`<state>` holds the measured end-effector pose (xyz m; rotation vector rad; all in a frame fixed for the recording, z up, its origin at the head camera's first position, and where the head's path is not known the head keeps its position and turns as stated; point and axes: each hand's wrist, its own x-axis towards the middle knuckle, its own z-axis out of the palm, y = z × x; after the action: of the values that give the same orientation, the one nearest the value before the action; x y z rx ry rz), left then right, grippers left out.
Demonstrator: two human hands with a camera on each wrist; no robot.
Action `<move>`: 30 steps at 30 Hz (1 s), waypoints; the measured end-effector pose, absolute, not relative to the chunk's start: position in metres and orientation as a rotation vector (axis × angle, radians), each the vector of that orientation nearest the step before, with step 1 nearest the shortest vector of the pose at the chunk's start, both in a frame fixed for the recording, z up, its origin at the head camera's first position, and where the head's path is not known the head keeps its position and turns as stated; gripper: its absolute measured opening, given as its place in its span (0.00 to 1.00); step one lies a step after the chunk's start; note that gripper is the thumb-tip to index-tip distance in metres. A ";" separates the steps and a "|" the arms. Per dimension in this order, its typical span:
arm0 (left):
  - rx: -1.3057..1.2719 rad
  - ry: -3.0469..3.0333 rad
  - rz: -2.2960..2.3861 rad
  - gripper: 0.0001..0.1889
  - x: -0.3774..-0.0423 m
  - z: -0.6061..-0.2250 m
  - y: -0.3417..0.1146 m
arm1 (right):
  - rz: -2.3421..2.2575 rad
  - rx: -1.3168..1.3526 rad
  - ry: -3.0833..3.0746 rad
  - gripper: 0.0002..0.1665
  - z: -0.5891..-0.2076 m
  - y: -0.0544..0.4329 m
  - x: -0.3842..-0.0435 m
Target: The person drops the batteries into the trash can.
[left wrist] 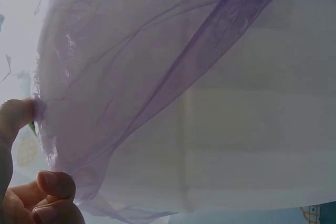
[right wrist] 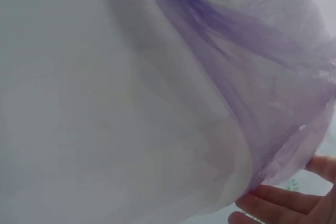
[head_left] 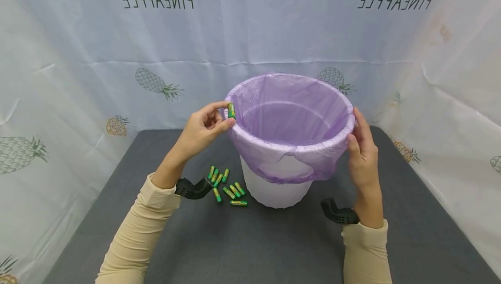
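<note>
My left hand pinches a green battery between thumb and fingertip, upright at the left rim of the bin. In the left wrist view its fingers lie beside the bag, with only a sliver of green showing. A purple bin bag lines the white bin and folds over its rim. My right hand rests against the bin's right side just below the rim, its fingers fairly straight on the bag. Several more green batteries lie loose at the bin's left foot.
A dark grey cloth-covered table carries everything. Behind and to the sides hangs a white pineapple-print curtain. Each wrist wears a black camera mount, the left one right beside the loose batteries.
</note>
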<state>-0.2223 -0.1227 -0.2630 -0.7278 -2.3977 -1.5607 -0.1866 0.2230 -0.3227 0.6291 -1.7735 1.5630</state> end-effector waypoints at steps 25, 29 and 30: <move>-0.813 -2.192 -1.619 0.23 -0.219 -0.279 -0.133 | 1.447 0.346 -1.834 0.24 -0.316 0.210 -0.182; -0.771 -2.153 -1.636 0.23 -0.211 -0.290 -0.142 | 1.454 0.377 -1.822 0.24 -0.317 0.209 -0.181; -0.762 -2.153 -1.634 0.23 -0.209 -0.293 -0.145 | 1.457 0.381 -1.818 0.24 -0.317 0.209 -0.181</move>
<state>-0.2093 -0.1448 -0.2934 -0.7620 -2.1529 -1.6344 -0.1812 0.2095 -0.3168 0.3808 -1.8184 1.4570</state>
